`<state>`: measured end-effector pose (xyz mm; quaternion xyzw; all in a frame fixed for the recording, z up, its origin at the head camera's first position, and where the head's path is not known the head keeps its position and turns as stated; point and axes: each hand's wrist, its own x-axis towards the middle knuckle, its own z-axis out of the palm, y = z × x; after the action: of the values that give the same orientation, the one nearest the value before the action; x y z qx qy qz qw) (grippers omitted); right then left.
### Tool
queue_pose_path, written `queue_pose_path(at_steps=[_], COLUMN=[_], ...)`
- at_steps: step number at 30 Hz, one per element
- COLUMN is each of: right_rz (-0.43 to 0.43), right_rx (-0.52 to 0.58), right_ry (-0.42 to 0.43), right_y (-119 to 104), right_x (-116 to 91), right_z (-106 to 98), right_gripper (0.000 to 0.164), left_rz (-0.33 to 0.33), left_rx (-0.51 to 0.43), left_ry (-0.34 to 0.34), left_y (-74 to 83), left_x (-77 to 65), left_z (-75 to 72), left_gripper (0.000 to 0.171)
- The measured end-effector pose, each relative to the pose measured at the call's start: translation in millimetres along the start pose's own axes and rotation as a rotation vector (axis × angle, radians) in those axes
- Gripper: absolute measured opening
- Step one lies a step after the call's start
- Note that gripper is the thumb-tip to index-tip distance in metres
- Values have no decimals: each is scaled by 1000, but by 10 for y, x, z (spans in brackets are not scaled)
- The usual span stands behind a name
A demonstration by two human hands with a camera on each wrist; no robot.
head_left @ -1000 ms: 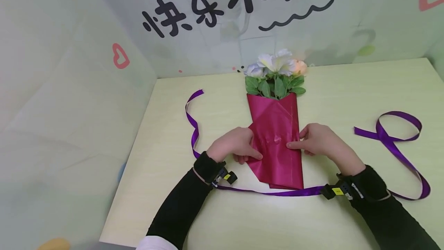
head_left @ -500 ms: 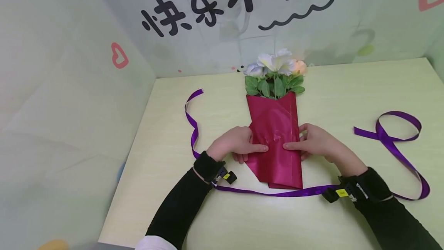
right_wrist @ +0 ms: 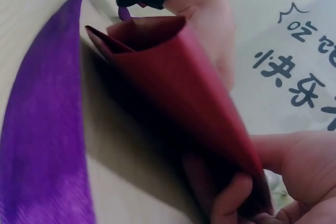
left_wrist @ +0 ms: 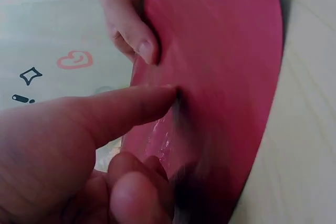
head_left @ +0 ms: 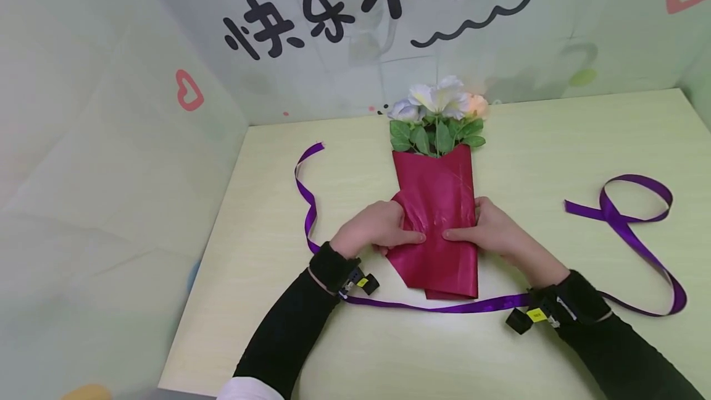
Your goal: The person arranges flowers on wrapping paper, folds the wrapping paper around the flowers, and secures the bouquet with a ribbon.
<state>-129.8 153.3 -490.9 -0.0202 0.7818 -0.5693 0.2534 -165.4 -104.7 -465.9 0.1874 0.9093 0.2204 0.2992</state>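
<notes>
A bouquet wrapped in glossy dark red paper [head_left: 439, 270] lies in the head view, its white, lilac and peach flowers [head_left: 439, 100] and green leaves [head_left: 442, 136] showing above the top edge. My left hand [head_left: 383, 227] grips the wrapper's left side, thumb on the front and the other fingers mostly hidden. On the opposite side my right hand [head_left: 494, 228] holds it, with the thumb across the front. Fingers [right_wrist: 231, 198] curl beneath the wrapper in the right wrist view, where its lower end is an open, folded-over tube and a dark gap shows underneath.
A long purple ribbon [head_left: 433, 309] runs across the pale table [head_left: 389, 357] below the wrapper. One tail curves up at left; the other loops [head_left: 636, 233] at right. Behind the table stands a backdrop [head_left: 333, 79] with black lettering.
My right hand has shifted left, its thumb farther over the wrapper. The left thumb has moved up onto the paper. The wrapper's lower end has moved slightly left, and the front has bulged between the thumbs.
</notes>
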Motion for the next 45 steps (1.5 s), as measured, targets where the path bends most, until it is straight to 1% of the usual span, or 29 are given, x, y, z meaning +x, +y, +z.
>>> queue_pose_path(at_steps=[2, 4, 7, 8, 11, 13, 15, 18, 20, 21, 24, 27, 29, 31, 32, 34, 36, 39, 41, 45], right_rz=[1, 9, 43, 59, 106, 134, 156, 169, 169, 166, 159, 157, 159, 158, 156, 150, 147, 146, 152, 155], right_rx=[41, 115, 274, 331, 457, 495, 530, 576, 601, 609, 620, 631, 648, 670, 684, 705, 720, 729, 735, 739], right_ry=[-2, -17, -56, -71, -106, -118, -138, -163, -170, -171, -166, -171, -181, -190, -195, -202, -203, -203, -199, -198], right_y=[14, 25, 26, 22, -2, -20, -35, -45, -46, -46, -48, -53, -55, -58, -59, -57, -53, -38, -32, -32], right_x=[11, 22, 21, 17, -10, -27, -36, -41, -46, -49, -62, -72, -74, -76, -76, -69, -60, -37, -27, -23], right_z=[23, 43, 66, 71, 78, 81, 86, 102, 114, 119, 129, 131, 131, 132, 133, 137, 142, 146, 148, 153], right_gripper=[82, 78, 70, 67, 62, 61, 59, 56, 55, 55, 56, 54, 51, 48, 47, 46, 46, 45, 45, 45], left_rz=[-4, -6, -15, -19, -41, -57, -72, -68, -41, -27, 22, 97, 158, 215, 239, 265, 268, 239, 201, 128], left_rx=[-18, -37, -60, -70, -112, -152, -184, -188, -179, -170, -121, -68, -31, -12, -13, -31, -79, -200, -313, -609], left_ry=[1, 10, 28, 38, 85, 113, 124, 79, 30, -1, -96, -186, -222, -245, -254, -270, -286, -286, -246, -96], left_y=[9, 22, 53, 62, 96, 116, 134, 144, 144, 141, 112, 67, 41, 22, 7, -32, -84, -160, -173, -109], left_x=[-16, -27, -41, -44, -57, -67, -84, -117, -148, -161, -197, -211, -210, -199, -184, -146, -105, -53, -32, 27], left_z=[-20, -39, -63, -68, -80, -79, -77, -78, -98, -114, -184, -253, -285, -297, -295, -287, -283, -297, -302, -247], left_gripper=[52, 54, 56, 54, 54, 61, 72, 83, 83, 80, 62, 49, 45, 45, 46, 46, 45, 41, 41, 41])
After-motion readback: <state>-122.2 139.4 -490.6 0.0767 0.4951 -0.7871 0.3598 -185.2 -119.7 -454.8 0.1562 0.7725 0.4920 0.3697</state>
